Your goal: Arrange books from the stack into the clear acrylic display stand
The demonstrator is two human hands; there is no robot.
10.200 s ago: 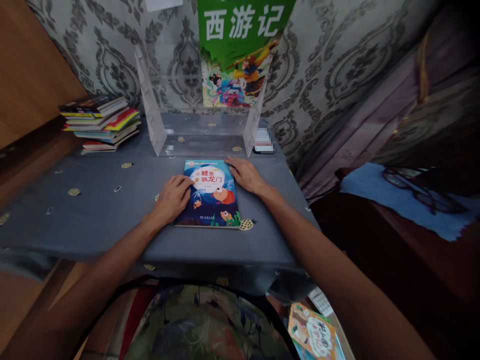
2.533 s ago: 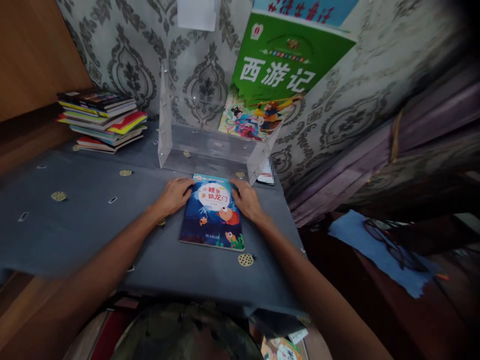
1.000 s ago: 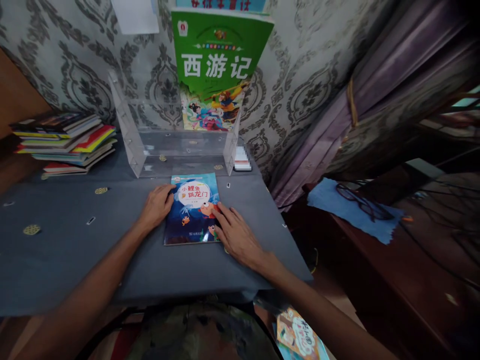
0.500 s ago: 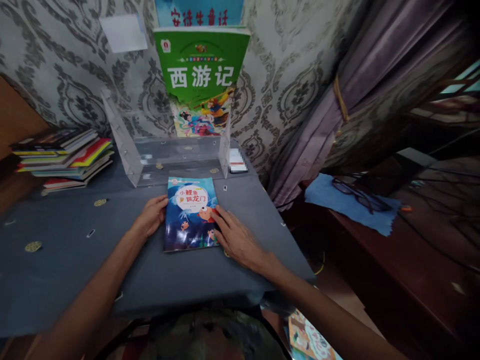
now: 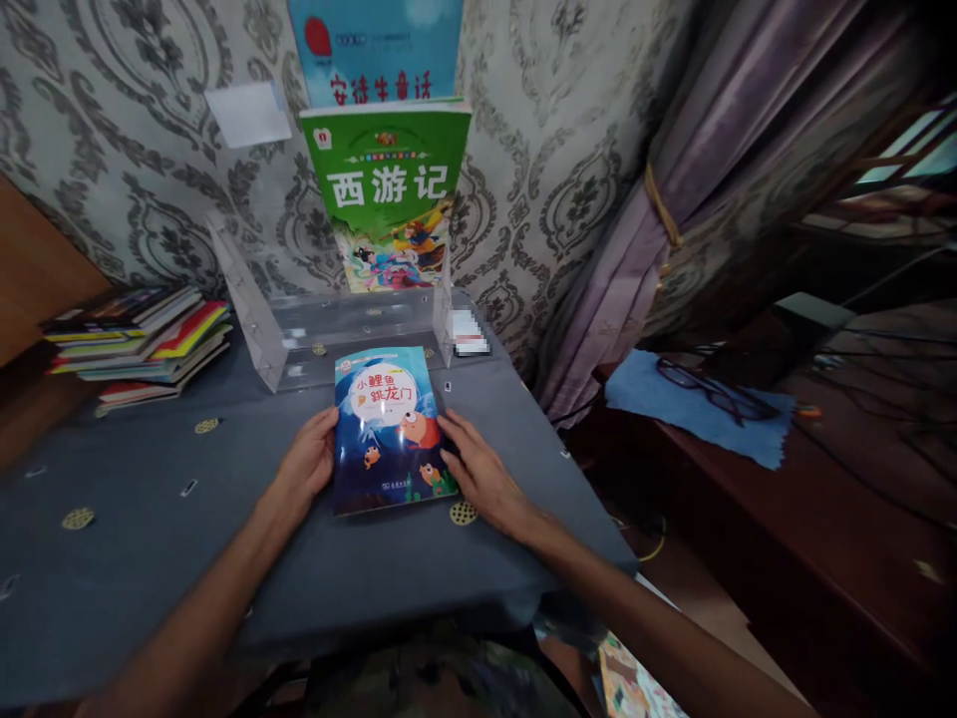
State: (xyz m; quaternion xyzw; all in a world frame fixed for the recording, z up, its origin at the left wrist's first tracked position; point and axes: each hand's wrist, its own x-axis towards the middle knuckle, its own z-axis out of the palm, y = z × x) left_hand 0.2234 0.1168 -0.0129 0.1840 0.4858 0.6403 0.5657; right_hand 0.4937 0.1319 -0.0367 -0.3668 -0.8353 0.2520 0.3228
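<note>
A blue picture book (image 5: 389, 459) with a red fish and Chinese lettering on its cover is between my hands, its front facing me. My left hand (image 5: 308, 457) is closed on its left edge, the thumb tucked at the side. On the opposite edge, my right hand (image 5: 485, 479) grips the book near its middle, with fingers partly behind it. Beyond the book stands a clear acrylic rack (image 5: 261, 319) on the table. A green book (image 5: 389, 150) stands upright at its back, in front of a taller blue book (image 5: 381, 45).
A stack of books (image 5: 150, 339) lies at the table's left. Right of the rack is a small blurred white item (image 5: 470, 331). Glasses (image 5: 710, 389) rest on a blue cloth (image 5: 635, 389) on the reddish furniture at right. A purple curtain (image 5: 605, 269) hangs beside the wall.
The blue picture book now looks a little raised and tilted toward me. My right hand has shifted from lying over its cover to its right edge. The view has also moved slightly upward.
</note>
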